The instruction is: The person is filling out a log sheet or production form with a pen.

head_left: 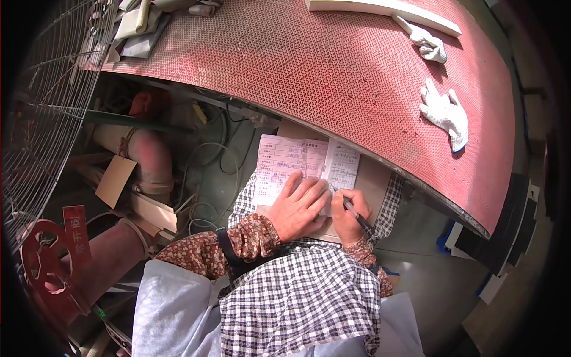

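Observation:
A dark pen (pixel 359 221) is gripped in my right hand (pixel 349 214), its tip down at a small sheet with handwriting (pixel 343 159). My left hand (pixel 297 207) lies with fingers stretched over the lower part of a printed form (pixel 276 156) with ruled boxes and handwritten entries. The small sheet overlaps or adjoins the form's right side; I cannot tell which. Both papers rest on a brown board (pixel 375 193) over my lap, which a black-and-white checked apron (pixel 297 303) covers.
Ahead curves a red mesh-textured tabletop (pixel 267 65), bearing two white gloves (pixel 445 113), a pale bar (pixel 386 8) and folded grey cloth (pixel 140 38). Leftward are a wire guard (pixel 53 107), reddish pipes (pixel 110 262), a red handwheel (pixel 49 256) and loose cables. Black stacked slabs (pixel 511 220) stand at right.

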`<state>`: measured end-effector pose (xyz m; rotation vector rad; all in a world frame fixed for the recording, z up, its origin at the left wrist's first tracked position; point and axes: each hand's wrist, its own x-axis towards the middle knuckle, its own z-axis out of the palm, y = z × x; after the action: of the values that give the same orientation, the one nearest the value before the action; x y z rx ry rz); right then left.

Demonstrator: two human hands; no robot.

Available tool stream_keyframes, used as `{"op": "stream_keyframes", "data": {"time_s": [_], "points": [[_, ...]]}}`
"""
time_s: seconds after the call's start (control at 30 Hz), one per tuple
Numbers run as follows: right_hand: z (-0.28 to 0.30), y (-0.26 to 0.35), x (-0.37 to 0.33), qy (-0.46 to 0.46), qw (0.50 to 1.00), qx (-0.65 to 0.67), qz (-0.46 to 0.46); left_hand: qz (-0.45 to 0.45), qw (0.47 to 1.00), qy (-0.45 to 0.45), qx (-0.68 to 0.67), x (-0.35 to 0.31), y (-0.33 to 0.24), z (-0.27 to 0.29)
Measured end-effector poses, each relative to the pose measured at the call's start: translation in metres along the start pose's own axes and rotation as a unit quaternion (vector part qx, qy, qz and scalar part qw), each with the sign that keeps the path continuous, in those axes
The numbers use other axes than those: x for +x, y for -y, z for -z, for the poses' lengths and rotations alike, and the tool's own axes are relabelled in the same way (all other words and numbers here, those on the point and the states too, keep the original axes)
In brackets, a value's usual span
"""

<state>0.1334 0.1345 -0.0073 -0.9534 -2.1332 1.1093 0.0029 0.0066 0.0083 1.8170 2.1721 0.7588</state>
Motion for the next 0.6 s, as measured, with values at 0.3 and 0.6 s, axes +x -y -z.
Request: {"op": "stream_keyframes", "data": {"time_s": [0.3, 0.6], "points": [[-0.0008, -0.0001, 0.0000, -0.003, 1.000, -0.001, -0.003, -0.001, 1.000, 0.009, 0.008, -0.0011, 0.0003, -0.0024], [-0.0008, -0.0003, -0.0001, -0.006, 1.000, -0.010, -0.004, -0.005, 1.000, 0.004, 0.002, -0.0020, 0.0016, -0.0027]]}}
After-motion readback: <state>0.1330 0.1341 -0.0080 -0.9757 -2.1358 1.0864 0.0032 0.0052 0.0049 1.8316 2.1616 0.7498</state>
